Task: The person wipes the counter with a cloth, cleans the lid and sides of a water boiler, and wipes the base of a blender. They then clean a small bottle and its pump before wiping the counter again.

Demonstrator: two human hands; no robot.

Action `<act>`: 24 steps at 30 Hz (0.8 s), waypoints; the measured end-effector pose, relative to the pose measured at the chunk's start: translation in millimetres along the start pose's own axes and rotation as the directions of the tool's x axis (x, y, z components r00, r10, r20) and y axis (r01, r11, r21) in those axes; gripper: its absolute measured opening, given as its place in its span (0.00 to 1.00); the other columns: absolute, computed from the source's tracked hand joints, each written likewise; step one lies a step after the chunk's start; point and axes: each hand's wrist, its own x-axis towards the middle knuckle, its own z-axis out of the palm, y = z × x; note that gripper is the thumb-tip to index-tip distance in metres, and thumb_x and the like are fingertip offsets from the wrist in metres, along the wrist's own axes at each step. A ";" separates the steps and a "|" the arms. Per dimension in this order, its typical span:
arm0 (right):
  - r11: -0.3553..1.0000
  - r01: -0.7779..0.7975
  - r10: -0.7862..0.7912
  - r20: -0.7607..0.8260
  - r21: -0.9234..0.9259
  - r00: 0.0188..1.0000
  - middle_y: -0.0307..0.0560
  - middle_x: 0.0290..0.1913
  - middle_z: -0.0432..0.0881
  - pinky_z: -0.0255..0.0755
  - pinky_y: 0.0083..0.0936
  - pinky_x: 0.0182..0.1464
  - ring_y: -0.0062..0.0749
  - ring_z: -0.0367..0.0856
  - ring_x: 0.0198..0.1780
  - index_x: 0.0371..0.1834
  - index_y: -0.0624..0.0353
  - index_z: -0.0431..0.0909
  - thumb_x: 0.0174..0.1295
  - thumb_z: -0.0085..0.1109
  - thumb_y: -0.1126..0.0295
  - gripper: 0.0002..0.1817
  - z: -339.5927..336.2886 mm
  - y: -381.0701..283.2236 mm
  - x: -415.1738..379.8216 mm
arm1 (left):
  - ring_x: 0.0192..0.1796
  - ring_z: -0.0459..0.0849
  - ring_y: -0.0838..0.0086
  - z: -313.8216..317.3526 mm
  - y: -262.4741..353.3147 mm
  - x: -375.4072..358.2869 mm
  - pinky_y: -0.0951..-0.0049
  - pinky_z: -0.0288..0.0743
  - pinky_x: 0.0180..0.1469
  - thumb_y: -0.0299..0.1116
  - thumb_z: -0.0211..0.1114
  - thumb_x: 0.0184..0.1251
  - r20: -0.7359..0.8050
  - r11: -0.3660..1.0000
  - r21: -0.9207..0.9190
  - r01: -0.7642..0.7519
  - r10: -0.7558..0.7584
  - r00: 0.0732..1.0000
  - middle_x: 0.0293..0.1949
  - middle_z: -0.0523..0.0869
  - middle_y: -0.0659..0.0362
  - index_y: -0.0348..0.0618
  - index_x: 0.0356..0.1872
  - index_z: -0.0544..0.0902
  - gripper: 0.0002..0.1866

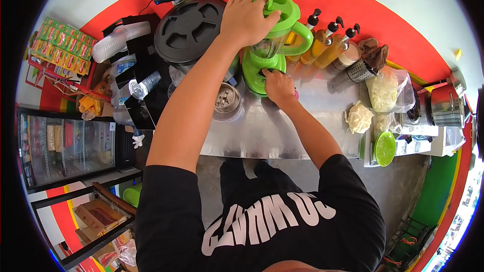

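Note:
A green blender (263, 65) with a clear jar stands near the back of the metal counter. My left hand (249, 17) lies over the jar's green lid, its fingers spread across the top. Lower down, my right hand (279, 86) touches the front of the blender's base, thumb and fingers at the dial, which they mostly hide. The jar's green handle (302, 39) points to the right. Something dark and chopped shows in the jar, partly behind my left wrist.
Left of the blender are a big black-lidded bin (189, 30) and a metal canister (228, 102). Pump bottles (321, 45), a perforated metal cup (359, 71), a plastic bag (389, 89) and a green plate (385, 148) are at the right. The counter's front edge (252, 154) runs before my body.

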 end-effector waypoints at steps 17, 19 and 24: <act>0.927 -0.031 0.156 -0.309 0.375 0.938 0.59 0.56 0.84 0.83 0.52 0.53 0.60 0.87 0.51 0.53 0.60 0.88 0.65 0.60 0.73 0.15 24.3 52.1 33.7 | 0.77 0.73 0.55 -1.1 -1.8 -0.3 0.53 0.64 0.79 0.57 0.58 0.78 0.032 0.999 0.035 0.001 -0.002 0.999 0.77 0.75 0.57 0.63 0.78 0.73 0.31; 0.907 0.014 0.192 -0.445 0.420 0.875 0.57 0.55 0.83 0.82 0.49 0.52 0.58 0.87 0.50 0.55 0.63 0.87 0.64 0.61 0.75 0.17 28.3 47.2 28.5 | 0.77 0.73 0.56 1.0 1.2 1.4 0.53 0.64 0.79 0.57 0.58 0.77 0.042 0.999 0.039 0.000 -0.002 0.999 0.77 0.75 0.57 0.63 0.78 0.73 0.32; 0.914 0.008 0.215 -0.502 0.405 0.838 0.52 0.55 0.79 0.83 0.41 0.49 0.51 0.86 0.50 0.63 0.65 0.84 0.63 0.61 0.79 0.22 74.1 12.2 -18.5 | 0.77 0.74 0.56 3.2 1.8 4.4 0.54 0.64 0.79 0.57 0.59 0.77 0.030 0.999 0.053 -0.008 0.007 1.000 0.76 0.76 0.57 0.62 0.77 0.75 0.31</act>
